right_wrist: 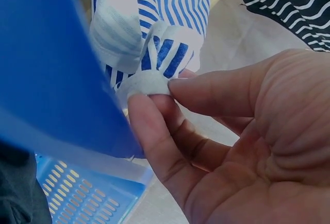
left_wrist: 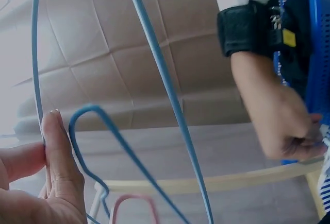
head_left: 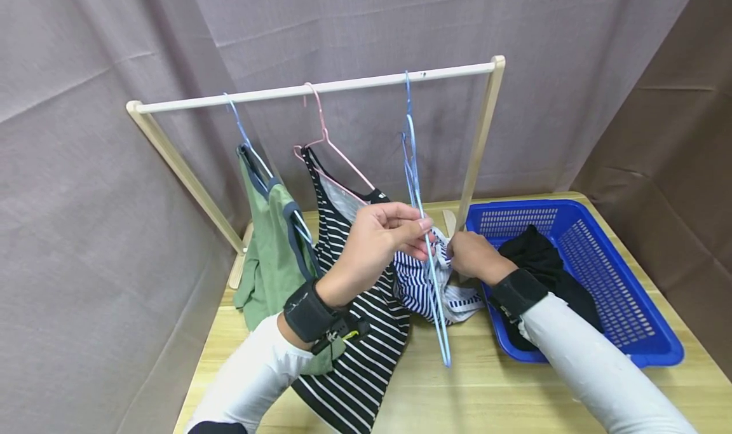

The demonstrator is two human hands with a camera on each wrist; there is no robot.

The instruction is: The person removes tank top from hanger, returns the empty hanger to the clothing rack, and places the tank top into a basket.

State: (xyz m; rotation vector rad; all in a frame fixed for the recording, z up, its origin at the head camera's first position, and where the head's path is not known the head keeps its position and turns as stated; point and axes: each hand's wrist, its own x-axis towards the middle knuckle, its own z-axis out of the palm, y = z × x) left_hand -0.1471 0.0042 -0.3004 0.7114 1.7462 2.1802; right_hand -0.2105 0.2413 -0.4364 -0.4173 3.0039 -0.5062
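Observation:
A light-blue clothes hanger (head_left: 419,192) hangs by its hook from the rail, and my left hand (head_left: 384,238) pinches its wire between thumb and fingers. Beyond that hanger, a blue-and-white striped garment (head_left: 416,286) droops low over the table. At its right side, my right hand (head_left: 476,255) pinches a pale edge of the striped garment (right_wrist: 170,2), close by the basket wall; the right wrist view shows thumb and fingertips meeting on the cloth. In the left wrist view, the hanger's wire (left_wrist: 165,80) crosses in front of the right forearm.
The drying rack's white rail (head_left: 366,84) also bears a green top (head_left: 274,230) on a blue hanger and a black striped tank top (head_left: 354,332) on a pink hanger (head_left: 343,157). To the right, a blue basket (head_left: 620,281) holds black cloth (head_left: 543,262). Grey curtains surround the table.

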